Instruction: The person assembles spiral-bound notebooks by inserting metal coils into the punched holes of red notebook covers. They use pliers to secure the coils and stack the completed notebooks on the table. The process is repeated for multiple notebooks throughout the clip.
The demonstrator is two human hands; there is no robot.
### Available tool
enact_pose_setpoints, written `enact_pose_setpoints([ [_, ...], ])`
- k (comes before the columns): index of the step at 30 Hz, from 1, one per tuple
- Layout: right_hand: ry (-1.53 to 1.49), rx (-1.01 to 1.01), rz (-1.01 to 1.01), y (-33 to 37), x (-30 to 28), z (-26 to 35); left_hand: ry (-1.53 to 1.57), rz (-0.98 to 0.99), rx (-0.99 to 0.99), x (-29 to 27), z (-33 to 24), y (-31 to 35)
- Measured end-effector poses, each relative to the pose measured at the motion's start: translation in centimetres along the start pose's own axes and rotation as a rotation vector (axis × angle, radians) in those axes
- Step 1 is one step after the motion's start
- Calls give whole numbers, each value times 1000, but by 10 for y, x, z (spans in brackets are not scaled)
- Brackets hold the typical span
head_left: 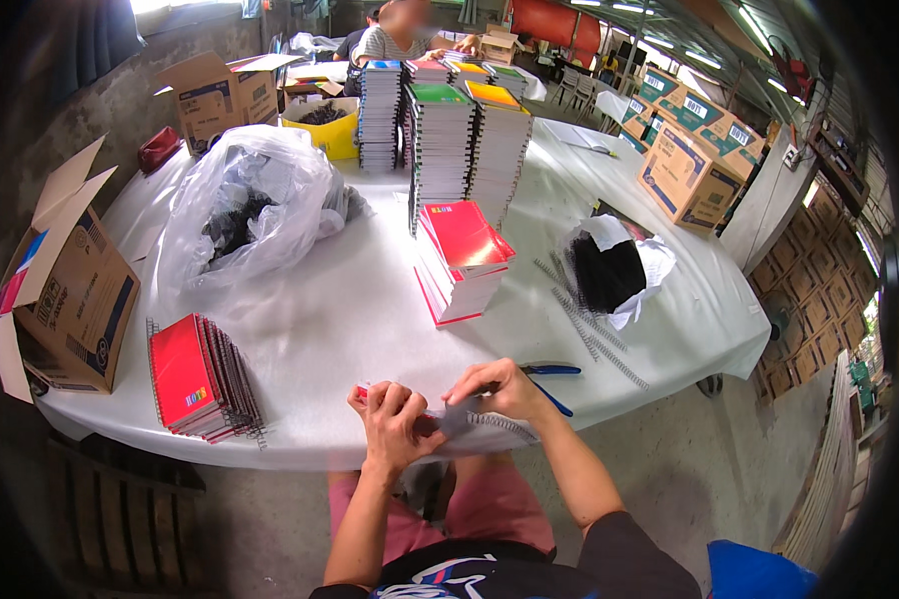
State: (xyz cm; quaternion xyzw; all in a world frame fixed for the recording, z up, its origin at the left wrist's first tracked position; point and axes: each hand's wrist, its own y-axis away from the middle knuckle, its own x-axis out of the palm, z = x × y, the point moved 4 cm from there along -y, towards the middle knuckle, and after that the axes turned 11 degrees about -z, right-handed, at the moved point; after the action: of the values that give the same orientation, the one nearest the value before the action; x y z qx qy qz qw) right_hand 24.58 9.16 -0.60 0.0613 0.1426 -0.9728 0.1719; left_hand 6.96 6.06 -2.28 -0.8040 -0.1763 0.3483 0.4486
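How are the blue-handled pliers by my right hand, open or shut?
Open: the blue-handled pliers by your right hand lie with handles spread in a V.

The bare left forearm [363,524] rose steeply from the lower edge, its bare left hand [395,424] gripping with fingers curled and knuckles up. The bare right forearm [577,469] slanted up and leftward, the wrist bent; the bare right hand [499,391] pinched just beside the left, slightly higher.
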Motion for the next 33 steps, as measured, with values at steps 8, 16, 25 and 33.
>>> enact_pose_setpoints([
  [8,360,46,-153,-4,-15,-9,38,-5,-33,-2,2,-2],
  [16,449,-28,-249,-10,-12,-3,119,-82,-177,-4,11,-2],
  [25,87,-117,-131,-14,16,19,321,-111,-440,1,31,-3],
  [33,-98,-189,-14,-28,24,24,402,-60,-414,5,46,1],
])
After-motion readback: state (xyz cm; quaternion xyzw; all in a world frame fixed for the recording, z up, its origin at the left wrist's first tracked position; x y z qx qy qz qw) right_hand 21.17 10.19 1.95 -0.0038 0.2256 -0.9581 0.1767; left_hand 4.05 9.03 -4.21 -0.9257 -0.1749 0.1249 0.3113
